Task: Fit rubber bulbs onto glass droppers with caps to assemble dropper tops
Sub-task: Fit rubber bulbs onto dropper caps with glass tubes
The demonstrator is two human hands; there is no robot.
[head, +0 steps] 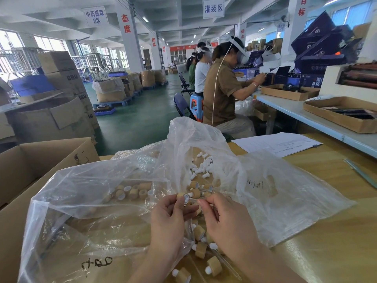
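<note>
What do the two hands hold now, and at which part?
The left hand pinches the bamboo cap by its side; the right hand pinches the glass tube sticking out of it.

glass dropper (193, 199) half hidden, cardboard box (51, 158) cropped

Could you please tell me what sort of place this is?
Most likely a factory packing hall: stacked cardboard cartons, workers seated along a long bench, and hanging zone signs.

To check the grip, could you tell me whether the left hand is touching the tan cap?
Touching: the head view shows the left hand pinching the tan cap between thumb and fingers.
</note>
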